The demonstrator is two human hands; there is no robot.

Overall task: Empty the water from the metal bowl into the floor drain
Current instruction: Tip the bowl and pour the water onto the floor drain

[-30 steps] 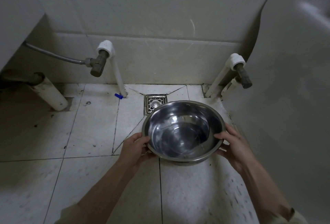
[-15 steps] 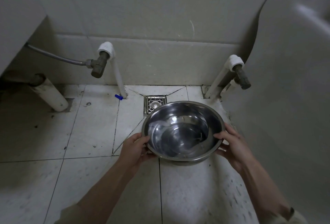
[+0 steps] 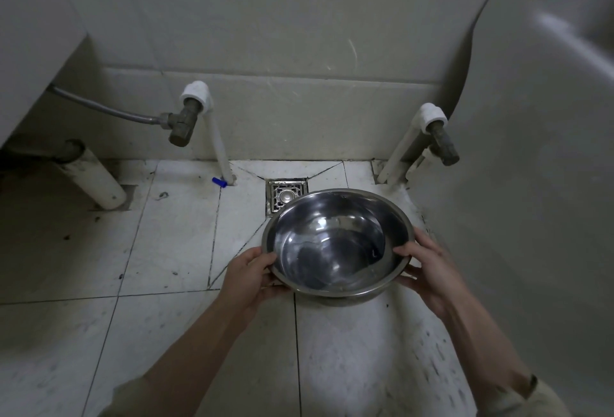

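Note:
A shiny metal bowl (image 3: 337, 240) with a shallow pool of water in its bottom hangs above the tiled floor, roughly level. My left hand (image 3: 249, 275) grips its left rim and my right hand (image 3: 428, 270) grips its right rim. Just beyond the bowl's far edge lies the square metal floor drain (image 3: 284, 195); the bowl covers the drain's near right corner.
White pipes with brass valves rise from the floor at the back left (image 3: 212, 137) and back right (image 3: 415, 144). A thick drain pipe (image 3: 94, 180) slants down at far left. A large white fixture (image 3: 531, 184) fills the right side. A small blue piece (image 3: 219, 182) lies by the left pipe.
The bowl has stayed almost in place in both hands; the water inside has sloshed and its surface has shifted. The view has dipped slightly.

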